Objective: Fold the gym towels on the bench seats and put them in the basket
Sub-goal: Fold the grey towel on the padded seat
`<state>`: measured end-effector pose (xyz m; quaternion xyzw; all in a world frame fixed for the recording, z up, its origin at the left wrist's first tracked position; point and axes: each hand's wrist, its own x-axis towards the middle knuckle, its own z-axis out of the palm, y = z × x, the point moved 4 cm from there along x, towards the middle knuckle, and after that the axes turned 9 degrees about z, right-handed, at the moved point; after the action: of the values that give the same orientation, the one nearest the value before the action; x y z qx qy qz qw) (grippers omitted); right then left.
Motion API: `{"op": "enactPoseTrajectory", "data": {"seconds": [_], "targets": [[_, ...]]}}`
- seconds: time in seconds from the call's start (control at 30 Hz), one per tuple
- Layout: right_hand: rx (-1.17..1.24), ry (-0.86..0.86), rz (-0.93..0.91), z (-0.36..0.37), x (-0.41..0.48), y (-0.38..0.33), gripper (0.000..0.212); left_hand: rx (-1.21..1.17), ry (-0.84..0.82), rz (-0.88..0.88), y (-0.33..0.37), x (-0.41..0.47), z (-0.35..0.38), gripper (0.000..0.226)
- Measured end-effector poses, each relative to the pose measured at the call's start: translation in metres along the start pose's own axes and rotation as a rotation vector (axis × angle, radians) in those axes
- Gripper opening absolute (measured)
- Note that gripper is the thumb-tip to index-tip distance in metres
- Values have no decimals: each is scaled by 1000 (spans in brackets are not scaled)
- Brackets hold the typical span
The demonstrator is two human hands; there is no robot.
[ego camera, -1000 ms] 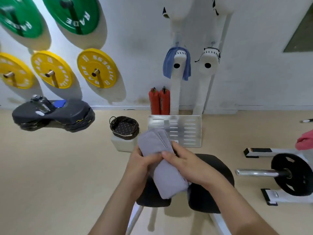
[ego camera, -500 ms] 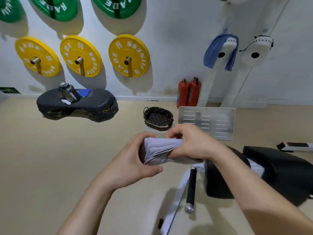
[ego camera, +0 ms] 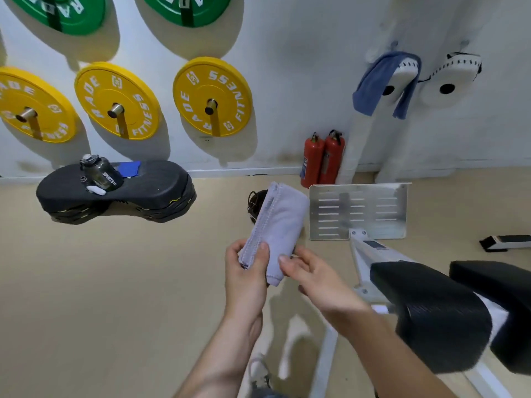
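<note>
Room: white wall ahead of you, with yellow weight plates point(ego camera: 212, 97) on pegs and green plates point(ego camera: 186, 8) above them; the floor is tan.
Towel: the folded grey gym towel point(ego camera: 280, 225) is up in the air in front of you, a thick oblong tilted with its top end leaning right and its stitched edges along the left side.
Left hand: your left hand point(ego camera: 248, 271) grips the towel's lower end, thumb across the front and fingers curled behind.
Right hand: your right hand point(ego camera: 313, 278) is just beside it, thumb tip at the towel's lower right edge, fingers loose and spread, not closed round the cloth.
Basket: the dark basket point(ego camera: 255, 203) stands on the floor, mostly hidden behind the towel.
Bench seats: black padded bench seats point(ego camera: 431, 311) are at your right, low in view.
Nearby: a slotted metal plate point(ego camera: 359, 211), two red fire extinguishers point(ego camera: 321, 159), a blue towel point(ego camera: 370, 87) draped on a white wall pad, and a dark bottle point(ego camera: 100, 175) on a stack of black pads point(ego camera: 149, 193).
</note>
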<state>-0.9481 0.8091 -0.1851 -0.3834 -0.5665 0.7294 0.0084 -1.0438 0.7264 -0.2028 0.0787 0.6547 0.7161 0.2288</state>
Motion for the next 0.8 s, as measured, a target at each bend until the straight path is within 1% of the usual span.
{"op": "enactPoseTrajectory", "data": {"seconds": [0.03, 0.07, 0.13, 0.2, 0.27, 0.3, 0.33, 0.37, 0.4, 0.47, 0.5, 0.53, 0.57, 0.6, 0.67, 0.73, 0.8], "targets": [[66, 57, -30, 11, 17, -3, 25, 21, -26, -18, -3, 9, 7, 23], [113, 138, -48, 16, 36, -6, 21, 58, -69, -34, -5, 21, 13, 22], [155, 255, -79, 16, 74, -15, 21, 192, -168, -57, -9, 54, 20, 25], [149, 284, -89, 10, 109, -31, 23, 345, -278, -93, -16, 96, 22, 35], [68, 307, -39, -2, 141, -50, 32, 453, -442, -181, -22, 140, 28, 42], [16, 315, -12, -8, 155, -57, 35, 466, -516, -207, -24, 160, 31, 37], [-33, 319, 8, -14, 170, -64, 38, 482, -536, -202, -23, 179, 35, 24], [-93, 332, 32, -21, 183, -71, 39, 521, -510, -162, -19, 199, 38, 13], [-175, 350, 46, -27, 196, -76, 39, 605, -463, -79, -14, 222, 40, 24], [-366, 378, 44, -39, 222, -86, 39, 902, -400, 151, -4, 268, 42, 68], [-457, 385, 31, -43, 236, -92, 40, 1022, -393, 268, -2, 290, 45, 85], [-546, 397, 11, -48, 251, -97, 40, 1098, -411, 362, 3, 309, 52, 93], [-650, 424, -10, -53, 265, -104, 41, 1135, -463, 442, 5, 328, 61, 96], [-773, 468, -41, -58, 281, -108, 44, 1184, -549, 496, 6, 344, 71, 96], [-984, 538, -79, -67, 314, -115, 49, 1318, -786, 556, -2, 374, 90, 98], [-1053, 565, -96, -76, 351, -117, 48, 1425, -966, 583, -18, 409, 102, 98], [-1083, 573, -159, -80, 391, -120, 48, 1504, -1050, 660, -43, 449, 109, 88]]}}
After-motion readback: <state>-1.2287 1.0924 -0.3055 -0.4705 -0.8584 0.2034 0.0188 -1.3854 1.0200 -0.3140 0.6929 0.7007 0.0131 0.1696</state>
